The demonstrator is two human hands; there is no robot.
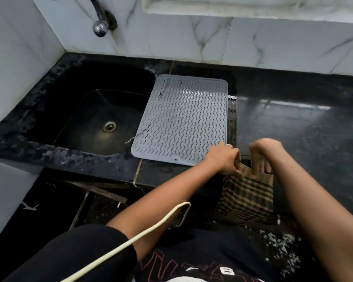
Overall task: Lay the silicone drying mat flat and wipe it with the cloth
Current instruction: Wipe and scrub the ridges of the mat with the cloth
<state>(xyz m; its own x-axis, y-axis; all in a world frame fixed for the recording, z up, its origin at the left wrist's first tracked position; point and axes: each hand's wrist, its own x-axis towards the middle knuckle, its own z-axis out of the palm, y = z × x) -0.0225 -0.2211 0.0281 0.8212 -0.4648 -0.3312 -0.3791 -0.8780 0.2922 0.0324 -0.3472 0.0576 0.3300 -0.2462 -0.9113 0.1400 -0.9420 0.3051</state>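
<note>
Lying flat on the black tabletop (293,127), the grey mat (181,121) shows its ribbed zigzag face upward. Its left edge hangs out over the dark sink (86,110), whose round drain (109,126) sits well to the left of the mat. A few thin dark strands lie across the ribs near the left side, and one pale strand trails off the lower left corner toward the sink. Behind the mat rises a white marble-patterned wall (212,37), with a metal tap (101,19) fixed above the sink's back corner.

At the front edge of the tabletop, just beside the mat's near right corner, both hands grip a brown and black checked cloth (247,192). The left hand (224,157), wearing a ring, is closed on the cloth's upper left corner and partly covers the mat's corner. The right hand (261,155) bends downward at the wrist, its fingers pinching the top edge of the cloth close to the left hand. The cloth hangs down from the two hands over the tabletop's front edge, apart from the mat.

A cream cable (130,241) runs across the left forearm above a black sleeve (80,253).
</note>
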